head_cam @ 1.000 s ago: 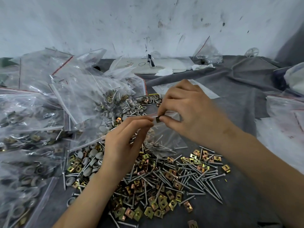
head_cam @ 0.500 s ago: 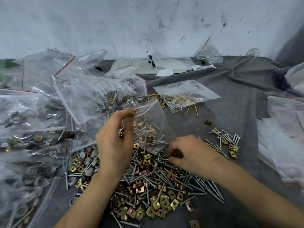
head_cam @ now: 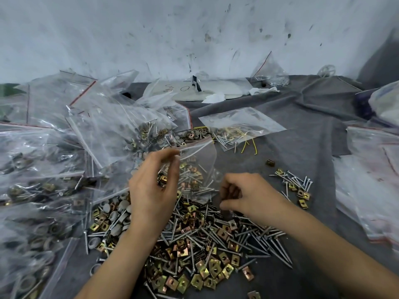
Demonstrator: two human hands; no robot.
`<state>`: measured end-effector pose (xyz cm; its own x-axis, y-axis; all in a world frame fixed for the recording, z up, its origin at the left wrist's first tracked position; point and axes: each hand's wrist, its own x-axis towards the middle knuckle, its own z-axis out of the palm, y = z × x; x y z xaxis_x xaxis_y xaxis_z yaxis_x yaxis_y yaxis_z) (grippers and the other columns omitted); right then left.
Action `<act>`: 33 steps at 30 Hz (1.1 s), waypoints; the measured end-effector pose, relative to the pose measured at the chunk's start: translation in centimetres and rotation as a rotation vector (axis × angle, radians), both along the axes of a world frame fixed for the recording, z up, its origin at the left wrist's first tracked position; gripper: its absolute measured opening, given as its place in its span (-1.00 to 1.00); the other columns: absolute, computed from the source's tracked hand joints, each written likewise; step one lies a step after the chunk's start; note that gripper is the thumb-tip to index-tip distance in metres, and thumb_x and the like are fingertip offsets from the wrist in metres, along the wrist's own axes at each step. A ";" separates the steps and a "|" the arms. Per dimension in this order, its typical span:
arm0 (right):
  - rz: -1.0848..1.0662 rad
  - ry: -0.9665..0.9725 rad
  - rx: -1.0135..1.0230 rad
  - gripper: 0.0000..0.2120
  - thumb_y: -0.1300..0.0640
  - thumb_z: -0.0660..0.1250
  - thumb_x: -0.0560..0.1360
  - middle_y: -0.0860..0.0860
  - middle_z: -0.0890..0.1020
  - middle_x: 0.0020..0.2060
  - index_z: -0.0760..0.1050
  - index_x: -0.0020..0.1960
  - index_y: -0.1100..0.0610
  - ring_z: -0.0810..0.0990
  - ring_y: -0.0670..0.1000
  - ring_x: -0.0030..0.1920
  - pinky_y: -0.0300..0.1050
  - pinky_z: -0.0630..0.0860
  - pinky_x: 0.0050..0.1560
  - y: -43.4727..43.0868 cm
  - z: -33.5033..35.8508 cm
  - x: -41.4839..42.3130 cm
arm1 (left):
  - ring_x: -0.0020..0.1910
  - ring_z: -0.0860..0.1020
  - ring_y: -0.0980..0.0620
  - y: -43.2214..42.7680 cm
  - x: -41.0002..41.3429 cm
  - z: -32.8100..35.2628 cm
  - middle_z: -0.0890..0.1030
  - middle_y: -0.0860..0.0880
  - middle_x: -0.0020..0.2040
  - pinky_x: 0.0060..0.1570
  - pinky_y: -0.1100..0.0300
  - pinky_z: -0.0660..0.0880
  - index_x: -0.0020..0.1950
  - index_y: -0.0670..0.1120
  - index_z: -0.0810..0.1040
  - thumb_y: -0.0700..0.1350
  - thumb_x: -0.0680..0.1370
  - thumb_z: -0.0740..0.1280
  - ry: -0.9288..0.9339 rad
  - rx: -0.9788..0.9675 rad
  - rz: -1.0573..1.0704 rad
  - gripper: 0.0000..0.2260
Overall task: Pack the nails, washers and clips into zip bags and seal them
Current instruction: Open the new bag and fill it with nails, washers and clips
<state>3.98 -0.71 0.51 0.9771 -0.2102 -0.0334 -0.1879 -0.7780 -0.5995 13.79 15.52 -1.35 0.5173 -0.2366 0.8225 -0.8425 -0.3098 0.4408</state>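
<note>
Over the grey cloth point(head_cam: 302, 130), the left hand point(head_cam: 151, 190) pinches the mouth of a clear plastic zip bag point(head_cam: 200, 165), part-filled; the right hand point(head_cam: 248, 193) curls its fingers on the heap of steel nails and brass clips point(head_cam: 205, 244), its hold unclear.

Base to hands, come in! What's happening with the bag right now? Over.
Left hand pinches rim of zip bag, part-filled, unsealed. Right hand curled over loose pile, grasp unclear. Nothing blocking.

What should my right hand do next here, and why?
Likely gather a few pieces with the right hand and drop them into the zip bag: the left hand pinches the bag's top edge up, and the right hand curls at the loose pile of nails and clips.
</note>
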 end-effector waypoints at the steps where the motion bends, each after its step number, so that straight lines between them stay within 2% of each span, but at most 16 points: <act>1: -0.032 -0.070 0.094 -0.78 0.17 0.51 0.37 -0.11 0.58 -0.33 0.47 -0.25 -0.03 0.53 -0.17 -0.30 -0.39 0.40 -0.30 0.0 0.8 -0.2 | -0.10 0.45 0.29 0.0 0.0 0.0 0.54 0.02 -0.09 0.00 0.58 0.36 0.02 -0.27 0.57 -0.27 0.51 0.37 -0.002 0.007 -0.005 -0.88; 5: -0.046 -0.477 0.362 -0.86 0.17 0.46 0.38 -0.15 0.64 -0.26 0.55 -0.21 -0.04 0.55 -0.24 -0.29 -0.41 0.47 -0.25 0.8 4.8 -0.4 | -0.10 0.47 0.24 0.0 0.1 0.1 0.55 0.00 -0.09 -0.02 0.53 0.38 -0.02 -0.24 0.59 -0.21 0.54 0.28 -0.023 0.019 -0.046 -0.86; 8: -0.011 -0.663 0.269 -0.82 0.20 0.46 0.41 -0.11 0.64 -0.27 0.55 -0.21 -0.06 0.53 -0.29 -0.22 -0.47 0.37 -0.17 1.7 6.4 0.5 | -0.04 0.51 0.15 -0.1 -0.1 0.0 0.57 -0.04 -0.04 0.02 0.49 0.38 -0.03 -0.25 0.60 -0.20 0.55 0.26 -0.049 0.040 -0.104 -0.84; 11: -0.021 -0.646 0.125 -0.87 0.18 0.46 0.41 -0.15 0.57 -0.19 0.57 -0.16 -0.04 0.43 -0.29 -0.07 -0.52 0.28 -0.06 2.2 6.4 1.4 | -0.02 0.54 0.10 -0.1 -0.1 -0.1 0.59 -0.09 -0.02 -0.01 0.39 0.43 -0.04 -0.27 0.60 -0.23 0.55 0.27 -0.069 0.050 -0.144 -0.85; 13: 0.002 -0.627 0.045 -0.91 0.17 0.46 0.41 -0.20 0.52 -0.18 0.60 -0.12 0.01 0.40 -0.21 0.00 -0.52 0.25 -0.01 2.1 6.0 1.6 | -0.02 0.54 0.09 -0.1 -0.1 -0.2 0.59 -0.10 -0.02 -0.02 0.36 0.44 -0.04 -0.27 0.60 -0.24 0.55 0.27 -0.076 0.037 -0.146 -0.86; 15: 0.021 -0.600 -0.048 -0.93 0.14 0.46 0.41 -0.16 0.57 -0.12 0.61 -0.12 0.04 0.37 -0.10 0.07 -0.48 0.22 0.07 2.0 5.6 1.7 | -0.02 0.54 0.09 -0.1 0.0 -0.1 0.59 -0.09 -0.02 -0.01 0.37 0.44 -0.05 -0.27 0.60 -0.24 0.55 0.28 -0.083 0.032 -0.144 -0.87; 18: 0.010 -0.586 -0.085 -0.92 0.14 0.46 0.41 -0.11 0.59 -0.04 0.65 -0.09 0.06 0.38 -0.06 0.13 -0.42 0.23 0.12 1.6 5.2 1.9 | -0.01 0.55 0.10 -0.1 -0.1 -0.1 0.60 -0.09 -0.02 0.01 0.39 0.42 -0.05 -0.26 0.60 -0.24 0.56 0.28 -0.079 0.034 -0.153 -0.86; 20: -0.035 -0.652 -0.015 -0.90 0.16 0.44 0.44 -0.11 0.58 -0.03 0.65 -0.05 0.04 0.43 -0.09 0.11 -0.42 0.28 0.09 1.2 5.1 1.9 | -0.01 0.56 0.09 -0.1 -0.1 -0.2 0.60 -0.09 -0.02 0.07 0.35 0.44 -0.05 -0.26 0.60 -0.24 0.56 0.28 -0.076 0.028 -0.149 -0.86; 24: -0.192 -0.807 0.137 -0.91 0.23 0.38 0.47 -0.08 0.59 -0.18 0.58 -0.11 0.06 0.53 -0.14 -0.14 -0.40 0.39 -0.14 0.3 4.3 1.6 | -0.02 0.54 0.12 -0.3 -0.1 -0.3 0.59 -0.06 -0.04 0.22 0.02 0.46 -0.06 -0.26 0.59 -0.25 0.56 0.27 -0.064 -0.022 -0.148 -0.87; 26: -0.252 -0.698 0.177 -0.88 0.23 0.37 0.48 -0.11 0.57 -0.26 0.53 -0.16 0.03 0.51 -0.23 -0.25 -0.46 0.40 -0.24 -0.2 3.3 1.5 | -0.03 0.53 0.14 -0.3 -0.1 -0.2 0.57 -0.03 -0.04 0.15 -0.08 0.47 -0.06 -0.26 0.59 -0.25 0.55 0.27 -0.063 -0.042 -0.129 -0.87; 29: -0.180 -0.242 0.069 -0.86 0.17 0.38 0.49 -0.16 0.57 -0.29 0.51 -0.19 -0.03 0.50 -0.30 -0.32 -0.51 0.39 -0.32 -0.6 1.3 1.4 | -0.03 0.51 0.18 -0.2 0.0 -0.2 0.56 0.00 -0.04 0.07 -0.12 0.48 -0.05 -0.25 0.58 -0.24 0.55 0.27 -0.052 -0.073 -0.088 -0.88; 31: -0.073 0.006 -0.024 -0.97 0.09 0.41 0.47 -0.13 0.59 -0.27 0.57 -0.14 -0.02 0.50 -0.26 -0.30 -0.49 0.35 -0.38 -0.3 0.2 1.4 | -0.03 0.50 0.19 -0.2 0.0 -0.2 0.55 0.02 -0.04 0.07 -0.06 0.49 -0.05 -0.25 0.58 -0.24 0.55 0.27 -0.049 -0.083 -0.066 -0.88; 33: -0.004 0.128 -0.088 -0.89 0.03 0.43 0.45 -0.09 0.61 -0.22 0.63 -0.04 0.01 0.55 -0.16 -0.23 -0.45 0.36 -0.32 0.3 -0.6 1.3 | -0.04 0.51 0.16 -0.1 0.0 -0.2 0.54 0.02 -0.05 0.08 0.10 0.50 -0.04 -0.25 0.58 -0.24 0.56 0.26 -0.051 -0.077 -0.057 -0.87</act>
<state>5.32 -0.38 -0.10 0.9652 -0.2218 -0.1386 -0.2615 -0.8254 -0.5003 13.80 15.38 -1.56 0.4620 -0.1998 0.8641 -0.8796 -0.2277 0.4177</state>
